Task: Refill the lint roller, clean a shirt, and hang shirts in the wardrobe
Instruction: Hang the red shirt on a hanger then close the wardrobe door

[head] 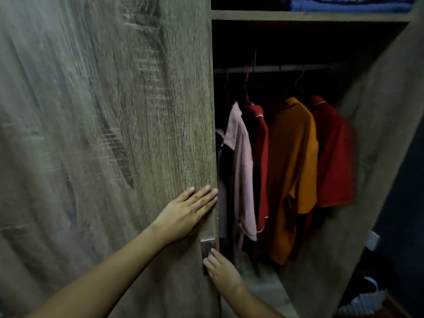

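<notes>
Left door (103, 134): near wood-grain panel, fills the left half and hides that side of the wardrobe (298, 42).
Left hand (185, 214): fingers straight and together, palm flat on the left door by its right edge.
Metal handle (207, 246): on that edge, just below the left hand.
Right hand (223, 270): fingers curled on the metal handle.
Shirts (291, 168): 4 in clear view, far inside on the rail (275, 68), pink, red, orange, red, touching.
Shelf (309, 16): above the rail, holds folded blue clothes (344, 4).
Right door (367, 157): swung open at the right.

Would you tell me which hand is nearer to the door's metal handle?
Right. The right hand holds the metal handle low down; the left hand lies flat on the door above it.
</notes>
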`<state>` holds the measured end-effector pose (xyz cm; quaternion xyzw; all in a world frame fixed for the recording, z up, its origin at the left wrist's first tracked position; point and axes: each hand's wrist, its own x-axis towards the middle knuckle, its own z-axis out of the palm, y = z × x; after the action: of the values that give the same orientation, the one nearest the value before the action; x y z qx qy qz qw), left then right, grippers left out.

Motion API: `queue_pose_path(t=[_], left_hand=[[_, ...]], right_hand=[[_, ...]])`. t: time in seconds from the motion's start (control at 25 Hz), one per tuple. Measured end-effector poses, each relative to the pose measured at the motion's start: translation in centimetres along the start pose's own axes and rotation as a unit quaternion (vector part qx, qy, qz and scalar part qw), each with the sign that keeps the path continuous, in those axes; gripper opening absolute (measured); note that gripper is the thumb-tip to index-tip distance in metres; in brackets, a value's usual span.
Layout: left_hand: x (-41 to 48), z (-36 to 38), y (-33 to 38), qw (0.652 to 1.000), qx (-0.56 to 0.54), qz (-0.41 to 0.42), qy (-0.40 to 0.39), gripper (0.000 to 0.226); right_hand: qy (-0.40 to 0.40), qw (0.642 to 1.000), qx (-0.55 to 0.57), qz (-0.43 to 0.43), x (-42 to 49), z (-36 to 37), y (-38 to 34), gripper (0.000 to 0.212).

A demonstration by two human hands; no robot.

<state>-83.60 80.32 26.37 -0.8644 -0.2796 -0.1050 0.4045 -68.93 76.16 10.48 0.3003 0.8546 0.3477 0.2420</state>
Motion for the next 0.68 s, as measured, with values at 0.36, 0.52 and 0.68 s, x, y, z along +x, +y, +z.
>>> queue_pose_path(t=[0.36,0.52,0.68], left_hand=[[12.2,0.4,5.9,0.99,-0.013,0.065,0.124,0.06],[17.8,0.9,7.9,0.99,0.015,0.019,0.136,0.063],[24.2,1.6,11.6,0.99,0.067,0.025,0.125,0.067]], right_hand=[[-0.11,0.99,0.034,0.078,-10.0,7.5,4.4,0.051],[-0.17,0.98,0.015,0.1,-15.2,12.0,6.8,0.056],[-0.192,0.971,0.03,0.139,-20.4,16.5,9.4,0.055]])
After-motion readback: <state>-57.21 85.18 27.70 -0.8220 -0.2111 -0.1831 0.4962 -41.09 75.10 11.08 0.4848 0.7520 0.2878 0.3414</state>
